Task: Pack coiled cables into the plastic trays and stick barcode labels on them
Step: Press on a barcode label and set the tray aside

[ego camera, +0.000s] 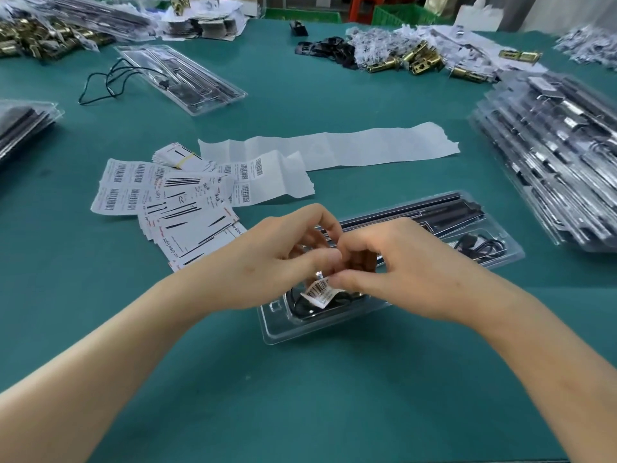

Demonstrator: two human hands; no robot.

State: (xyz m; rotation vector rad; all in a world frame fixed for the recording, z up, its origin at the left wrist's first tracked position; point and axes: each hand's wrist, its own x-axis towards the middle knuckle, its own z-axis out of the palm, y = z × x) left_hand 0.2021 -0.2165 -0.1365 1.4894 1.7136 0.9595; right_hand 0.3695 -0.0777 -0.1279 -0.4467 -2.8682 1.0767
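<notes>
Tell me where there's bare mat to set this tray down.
Bare mat lies nearest you, between your forearms below the tray; also left of the label sheets, and beyond the paper strip before the brass parts. Crowded: the right tray stack and far edge.

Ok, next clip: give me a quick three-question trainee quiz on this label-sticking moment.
1. True or false: the barcode label already lies stuck flat on the near tray.
2. The sheets of barcode labels lie: A) left of that tray; B) inside it; C) right of it.
3. Short answer: what black item sits in the tray's right-hand end?
Key: 1 false: the left hand and right hand pinch it, curled, over the tray's near end. 2 A. 3 a coiled cable.
</notes>
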